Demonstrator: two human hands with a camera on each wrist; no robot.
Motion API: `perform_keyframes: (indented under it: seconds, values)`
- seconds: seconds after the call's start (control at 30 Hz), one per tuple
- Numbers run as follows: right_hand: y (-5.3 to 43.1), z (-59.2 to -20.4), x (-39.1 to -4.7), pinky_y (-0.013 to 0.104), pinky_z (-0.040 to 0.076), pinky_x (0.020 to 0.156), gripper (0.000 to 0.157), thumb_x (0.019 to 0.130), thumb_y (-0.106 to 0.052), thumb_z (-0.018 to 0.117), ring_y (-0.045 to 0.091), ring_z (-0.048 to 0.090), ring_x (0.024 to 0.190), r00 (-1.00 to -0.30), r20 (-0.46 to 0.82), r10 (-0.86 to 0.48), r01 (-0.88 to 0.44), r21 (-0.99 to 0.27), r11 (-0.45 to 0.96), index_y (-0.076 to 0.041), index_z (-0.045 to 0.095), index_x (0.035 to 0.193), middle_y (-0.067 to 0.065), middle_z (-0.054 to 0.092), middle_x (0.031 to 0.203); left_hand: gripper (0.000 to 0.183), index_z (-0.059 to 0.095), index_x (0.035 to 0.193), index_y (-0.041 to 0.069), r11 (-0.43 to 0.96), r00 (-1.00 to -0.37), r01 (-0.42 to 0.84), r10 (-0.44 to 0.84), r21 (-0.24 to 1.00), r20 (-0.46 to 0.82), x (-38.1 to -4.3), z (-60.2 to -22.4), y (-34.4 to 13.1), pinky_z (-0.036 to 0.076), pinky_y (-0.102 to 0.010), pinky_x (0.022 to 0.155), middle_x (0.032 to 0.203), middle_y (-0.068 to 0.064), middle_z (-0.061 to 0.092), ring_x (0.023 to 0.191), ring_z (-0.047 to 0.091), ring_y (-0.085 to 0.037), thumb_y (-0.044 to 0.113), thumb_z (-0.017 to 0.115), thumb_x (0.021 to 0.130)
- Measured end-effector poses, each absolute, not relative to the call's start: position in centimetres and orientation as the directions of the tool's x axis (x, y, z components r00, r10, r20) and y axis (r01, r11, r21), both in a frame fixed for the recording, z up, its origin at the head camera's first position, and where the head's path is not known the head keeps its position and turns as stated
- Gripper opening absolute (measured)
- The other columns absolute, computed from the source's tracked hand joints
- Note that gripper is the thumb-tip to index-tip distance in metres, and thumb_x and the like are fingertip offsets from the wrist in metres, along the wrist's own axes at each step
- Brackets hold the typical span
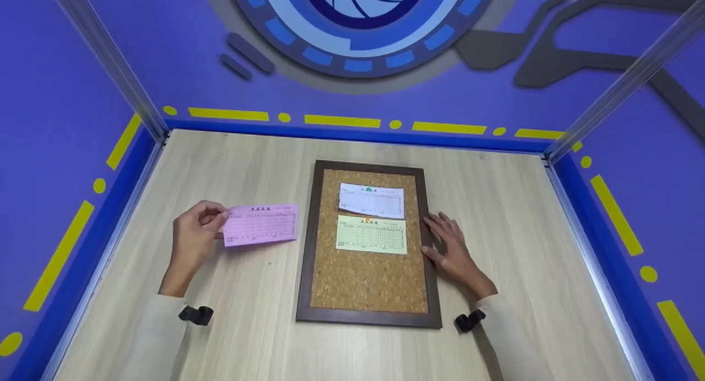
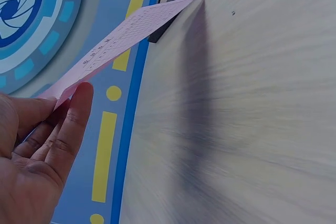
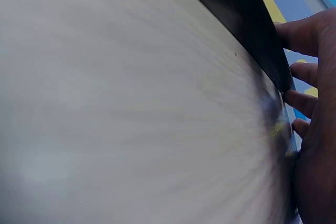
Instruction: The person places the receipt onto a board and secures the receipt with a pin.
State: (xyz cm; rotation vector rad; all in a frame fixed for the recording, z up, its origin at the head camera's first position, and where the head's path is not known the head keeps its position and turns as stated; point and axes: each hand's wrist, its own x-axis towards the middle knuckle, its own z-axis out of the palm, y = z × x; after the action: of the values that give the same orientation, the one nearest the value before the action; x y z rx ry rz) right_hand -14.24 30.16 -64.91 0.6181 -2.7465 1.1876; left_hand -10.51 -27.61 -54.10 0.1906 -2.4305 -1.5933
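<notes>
My left hand [image 1: 195,235] pinches a pink printed slip [image 1: 261,225] by its left end, thumb against fingers. In the left wrist view the slip [image 2: 126,40] slants up off the table, and its shadow falls below. To its right lies a brown-framed corkboard [image 1: 369,282]. A white slip [image 1: 380,202] with a green pin [image 1: 368,189] at its top edge is on the cork. Just below is a pale green slip [image 1: 369,239] with an orange pin [image 1: 367,220]. My right hand [image 1: 451,251] rests its extended fingers against the board's right edge; its fingertips touch the dark frame [image 3: 241,19].
The wood-patterned table [image 1: 248,326] is walled at the back and on both sides by blue-purple panels [image 1: 330,100] with yellow marks. Metal posts [image 1: 110,50] stand at the back corners. A black wrist mount [image 1: 196,315] sits on the left sleeve, another [image 1: 470,321] on the right.
</notes>
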Motion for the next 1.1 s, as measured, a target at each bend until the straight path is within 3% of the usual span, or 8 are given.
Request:
perform_keyframes:
  seconds: [0.77, 1.1]
  values:
    - [30.3, -64.9, -14.2, 0.071, 0.001, 0.131, 0.072, 0.098, -0.028, 0.079, 0.051, 0.023, 0.163, -0.923, 0.21, -0.322, -0.374, -0.685, 0.625, -0.002, 0.054, 0.161, 0.025, 0.044, 0.17, 0.01, 0.074, 0.112, -0.007, 0.317, -0.969, 0.07, -0.202, 0.946, 0.14, -10.4, -53.2, -26.9, 0.065, -0.031, 0.063, 0.103, -0.024, 0.076, 0.082, 0.074, -0.011, -0.001, 0.073, 0.104]
    - [30.3, -64.7, -14.1, 0.073, 0.002, 0.13, 0.073, 0.099, -0.028, 0.079, 0.05, 0.022, 0.164, -0.924, 0.206, -0.322, -0.371, -0.692, 0.62, -0.005, 0.053, 0.163, 0.023, 0.042, 0.172, 0.012, 0.074, 0.114, -0.005, 0.306, -0.976, 0.062, -0.182, 0.95, 0.123, -10.3, -53.0, -26.0, 0.065, -0.028, 0.064, 0.107, -0.022, 0.077, 0.085, 0.074, -0.014, 0.003, 0.074, 0.105]
